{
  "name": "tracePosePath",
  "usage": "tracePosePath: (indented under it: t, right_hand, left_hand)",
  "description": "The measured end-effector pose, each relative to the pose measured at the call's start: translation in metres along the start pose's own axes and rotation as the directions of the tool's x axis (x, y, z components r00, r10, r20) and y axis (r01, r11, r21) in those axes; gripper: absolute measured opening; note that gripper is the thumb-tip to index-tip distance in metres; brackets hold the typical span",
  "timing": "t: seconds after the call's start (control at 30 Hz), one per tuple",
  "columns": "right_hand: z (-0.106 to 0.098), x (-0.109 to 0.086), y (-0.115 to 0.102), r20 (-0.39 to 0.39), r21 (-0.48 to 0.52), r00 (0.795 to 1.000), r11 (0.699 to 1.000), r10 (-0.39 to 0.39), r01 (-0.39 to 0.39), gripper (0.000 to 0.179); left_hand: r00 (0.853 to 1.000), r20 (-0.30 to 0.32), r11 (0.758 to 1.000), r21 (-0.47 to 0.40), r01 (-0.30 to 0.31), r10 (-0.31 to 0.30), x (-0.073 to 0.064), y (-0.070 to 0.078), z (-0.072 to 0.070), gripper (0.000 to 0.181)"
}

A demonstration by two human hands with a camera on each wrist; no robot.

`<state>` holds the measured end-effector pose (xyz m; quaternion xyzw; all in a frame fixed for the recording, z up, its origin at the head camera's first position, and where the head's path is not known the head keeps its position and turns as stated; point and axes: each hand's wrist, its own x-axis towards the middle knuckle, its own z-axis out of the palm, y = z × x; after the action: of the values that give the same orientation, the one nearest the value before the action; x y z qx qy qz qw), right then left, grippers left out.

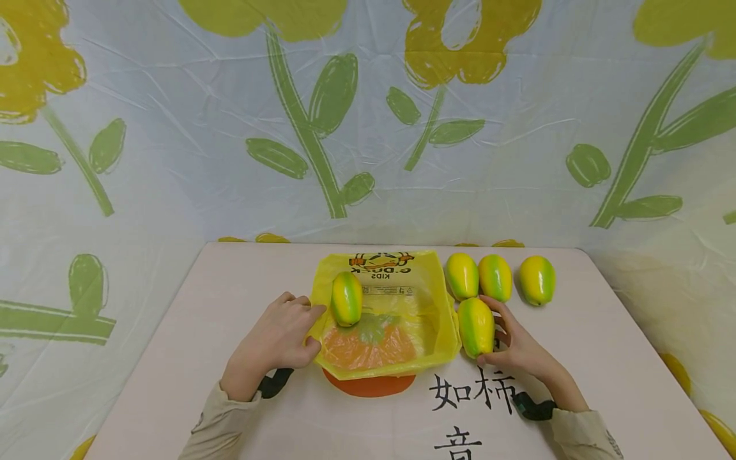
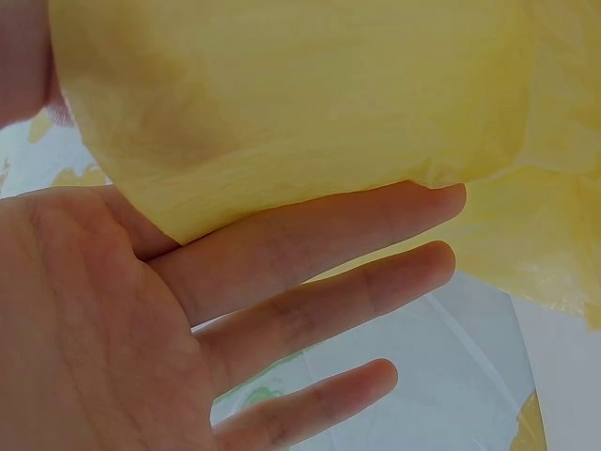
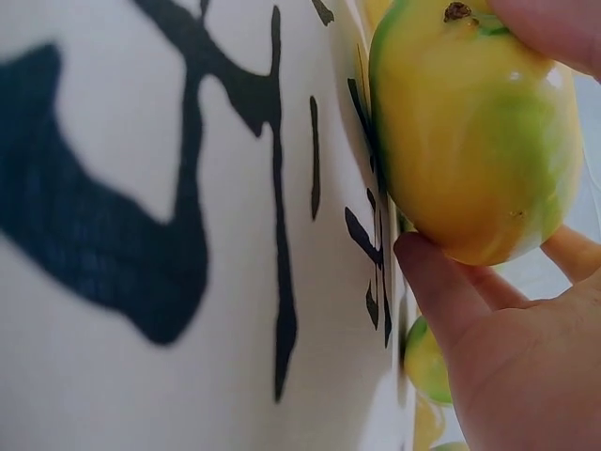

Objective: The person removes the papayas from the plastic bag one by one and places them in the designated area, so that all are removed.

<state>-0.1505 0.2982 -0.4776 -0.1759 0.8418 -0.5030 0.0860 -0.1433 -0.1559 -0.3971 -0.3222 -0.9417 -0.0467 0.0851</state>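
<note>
A yellow plastic bag (image 1: 425, 306) lies flat on the table with its printed side showing. My left hand (image 1: 282, 335) holds its left edge, the film running between thumb and fingers (image 2: 310, 235) in the left wrist view. One yellow-green papaya (image 1: 347, 299) shows within the bag's outline, near that hand. With thumb and fingers spread around it, my right hand (image 1: 517, 345) grips another papaya (image 1: 476, 327) beside the bag's right edge. The right wrist view shows this papaya (image 3: 479, 141) close up, its brown stem end toward the thumb.
Behind the right hand stand two papayas (image 1: 462, 276) (image 1: 495, 278) side by side, and a third papaya (image 1: 537, 280) farther right. Black characters (image 1: 474, 391) and a red shape (image 1: 370, 386) mark the pale tabletop (image 1: 230, 287). A flower-printed cloth (image 1: 379, 204) hangs around the table.
</note>
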Motion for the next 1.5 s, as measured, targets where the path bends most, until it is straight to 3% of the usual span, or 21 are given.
tracePosePath:
  t: [0.43, 0.77, 1.13, 1.37, 1.5]
  right_hand:
    - [-0.0019, 0.0006, 0.0029, 0.0, -0.002, 1.0, 1.0, -0.015, 0.015, 0.111]
    - [-0.0042, 0.0003, 0.0028, 0.004, -0.003, 0.999, 0.999, -0.04, 0.04, 0.111]
    - [-0.0039, -0.0001, 0.0011, -0.005, -0.052, 1.0, 0.999, -0.006, 0.005, 0.112]
    - [-0.001, 0.0015, 0.0022, 0.006, 0.023, 1.0, 1.0, -0.013, 0.013, 0.112]
    - [-0.0008, 0.001, 0.0017, 0.009, 0.004, 1.0, 1.0, 0.003, -0.003, 0.113]
  left_hand:
    - [1.0, 0.018, 1.0, -0.002, 0.006, -0.006, 0.0, 0.0002, -0.0005, 0.043]
    - [1.0, -0.009, 1.0, -0.003, -0.001, 0.001, 0.0, -0.0001, 0.0003, 0.041]
    - [1.0, 0.0, 1.0, -0.006, 0.003, -0.003, 0.0, -0.0002, 0.0, 0.042]
    - [1.0, 0.005, 1.0, -0.012, 0.002, -0.001, 0.0003, 0.0001, 0.0007, 0.042]
    - [1.0, 0.002, 1.0, -0.012, 0.001, -0.001, 0.0003, 0.0003, 0.0002, 0.042]
